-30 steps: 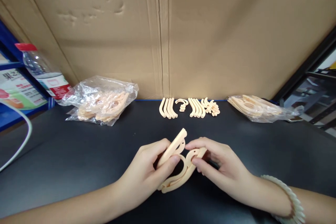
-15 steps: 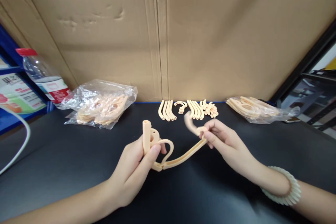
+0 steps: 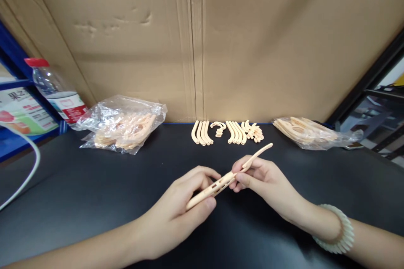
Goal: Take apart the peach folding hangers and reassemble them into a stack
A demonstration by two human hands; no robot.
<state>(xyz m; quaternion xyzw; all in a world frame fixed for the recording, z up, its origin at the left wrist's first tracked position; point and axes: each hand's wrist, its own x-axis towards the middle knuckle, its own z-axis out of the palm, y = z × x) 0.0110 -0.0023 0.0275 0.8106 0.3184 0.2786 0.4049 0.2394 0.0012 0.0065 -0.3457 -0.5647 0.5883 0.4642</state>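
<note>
A beige plastic folding hanger (image 3: 223, 181) is held between both hands above the black table, seen nearly edge-on and slanting up to the right. My left hand (image 3: 189, 201) is closed round its lower left end, with the thumb below and the fingers behind. My right hand (image 3: 257, 176) pinches it near its upper right part, between thumb and fingers. Past the right fingers a thin curved end (image 3: 261, 150) sticks out. Small slots show along the near edge of the hanger. The fingers hide part of it.
At the table's back lie curved beige arms (image 3: 202, 133) in two rows, hook pieces (image 3: 218, 128) and a small pile of parts (image 3: 253, 131). Bags of beige pieces lie at left (image 3: 123, 128) and right (image 3: 303, 130). A red-capped bottle (image 3: 59, 88) and white cable (image 3: 36, 164) are at left.
The hanger has turned from a spread, face-on view to nearly edge-on, its parts now lying in one line. My left hand has moved right, closer to my right hand. Both hands still hold it.
</note>
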